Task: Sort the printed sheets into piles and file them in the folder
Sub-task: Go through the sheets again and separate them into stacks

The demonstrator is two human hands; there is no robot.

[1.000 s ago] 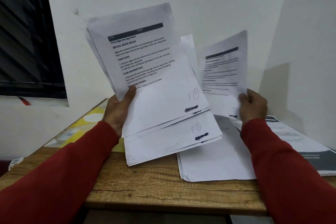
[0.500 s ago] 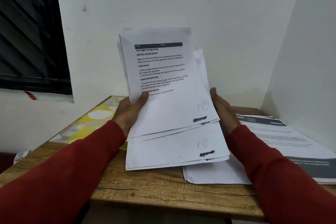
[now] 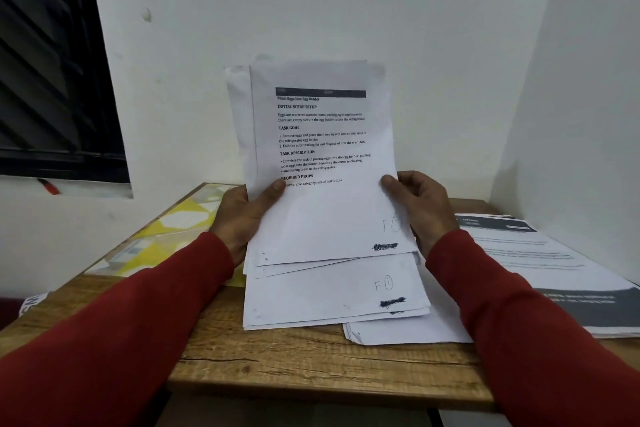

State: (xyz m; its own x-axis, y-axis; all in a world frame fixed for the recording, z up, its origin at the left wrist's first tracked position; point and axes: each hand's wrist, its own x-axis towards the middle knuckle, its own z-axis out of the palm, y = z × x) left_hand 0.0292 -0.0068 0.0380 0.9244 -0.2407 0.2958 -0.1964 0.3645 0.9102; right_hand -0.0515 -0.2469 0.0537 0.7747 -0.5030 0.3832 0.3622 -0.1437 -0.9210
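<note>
1. Here, both hands clamp the sheets (image 3: 322, 163) at frame centre: the left hand (image 3: 239, 218) grips the left edge, the right hand (image 3: 420, 208) the right edge.
2. Their lower ends splay over the table (image 3: 311, 364).
3. A pile (image 3: 540, 270) lies at right, a yellow folder (image 3: 166, 236) at left.

The room is dim, lit softly from somewhere overhead; the white wall (image 3: 346, 3) reads grey and bluish; a faint shadow falls in the right-hand corner; the window (image 3: 52, 62) is black; the wide lens bends the edges; fine print on the held sheets (image 3: 322, 156) blurs slightly.
</note>
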